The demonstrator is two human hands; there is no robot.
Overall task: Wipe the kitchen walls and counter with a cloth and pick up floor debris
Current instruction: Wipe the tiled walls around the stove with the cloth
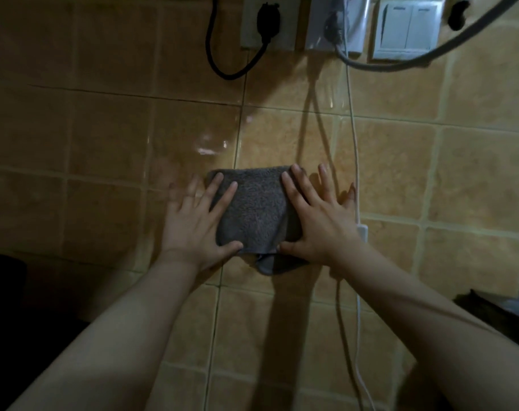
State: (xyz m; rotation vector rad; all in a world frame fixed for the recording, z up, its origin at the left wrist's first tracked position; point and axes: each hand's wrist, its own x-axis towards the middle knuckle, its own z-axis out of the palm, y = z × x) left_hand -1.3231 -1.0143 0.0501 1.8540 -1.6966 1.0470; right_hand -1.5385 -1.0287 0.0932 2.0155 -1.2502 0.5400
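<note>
A folded grey cloth (256, 215) is pressed flat against the tiled wall (104, 134) at frame centre, pinned by the left hand (197, 221) and right hand (317, 221), fingers spread straight, nothing gripped. Even pressure should be kept, and the white cable (354, 149) and sockets (267, 22) above avoided.

A single head-worn camera looks straight at a tan tiled wall (104, 129) from close range, about arm's reach. Both forearms stretch forward from the bottom corners toward the middle. The wide lens bends the tile lines. Wall sockets (267, 22) and a switch (406, 28) sit along the top edge.
</note>
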